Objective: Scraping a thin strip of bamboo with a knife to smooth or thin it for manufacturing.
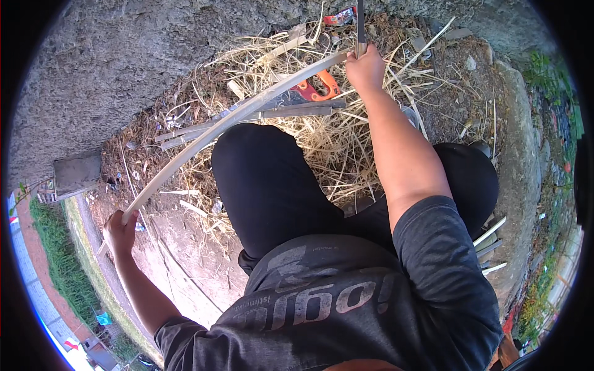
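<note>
A long, pale bamboo strip runs slantwise across my front, bowed by the view or by bending. My left hand is closed around its lower left part, and a short tail of it sticks out past the fingers. At the strip's upper end, my right hand is closed on what looks like a knife, its dark, narrow blade pointing away from me. The strip's far end meets the knife beside my fingers; whether these fingers also pinch the strip is hidden.
Pale shavings cover the ground around my knees. A saw with an orange-red handle lies among them, near several flat grey strips. A rough grey wall rises ahead. More cut strips lie at the right by a stone edge.
</note>
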Motion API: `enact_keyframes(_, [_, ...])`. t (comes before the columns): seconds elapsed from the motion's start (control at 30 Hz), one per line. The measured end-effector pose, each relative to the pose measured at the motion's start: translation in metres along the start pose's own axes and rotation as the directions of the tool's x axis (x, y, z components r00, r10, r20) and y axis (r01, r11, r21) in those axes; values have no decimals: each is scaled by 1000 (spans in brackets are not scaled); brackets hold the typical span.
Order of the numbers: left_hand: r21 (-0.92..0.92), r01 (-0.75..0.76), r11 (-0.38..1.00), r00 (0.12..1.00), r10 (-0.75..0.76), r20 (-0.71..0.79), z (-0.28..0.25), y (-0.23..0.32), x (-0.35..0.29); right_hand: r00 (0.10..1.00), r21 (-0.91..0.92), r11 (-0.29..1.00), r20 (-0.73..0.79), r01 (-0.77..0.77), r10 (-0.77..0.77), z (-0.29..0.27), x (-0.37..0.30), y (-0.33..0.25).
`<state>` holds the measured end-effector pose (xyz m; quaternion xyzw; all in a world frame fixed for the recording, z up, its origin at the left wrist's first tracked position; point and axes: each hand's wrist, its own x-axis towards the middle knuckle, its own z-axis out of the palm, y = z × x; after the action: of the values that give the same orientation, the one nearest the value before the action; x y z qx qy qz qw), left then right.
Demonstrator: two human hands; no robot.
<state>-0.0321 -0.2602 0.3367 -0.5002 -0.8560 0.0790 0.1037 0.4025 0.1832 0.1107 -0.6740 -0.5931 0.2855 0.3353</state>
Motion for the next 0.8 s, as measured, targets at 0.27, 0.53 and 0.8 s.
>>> enact_keyframes(0.27, [6, 11, 1000, 1000, -11, 26, -1, -4, 12, 1000, -39, 999, 13, -19, 19, 1, 0, 1])
enact_keyframes(0.53, [76, 55, 996, 998, -55, -10, -3, -52, -2, 981, 23, 993, -150, -117, 119, -5, 22, 34])
enact_keyframes(0.8, [152, 292, 944, 949, -306, 78, 9, -80, -78, 930, -1, 974, -295, -228, 218, -7, 20, 46])
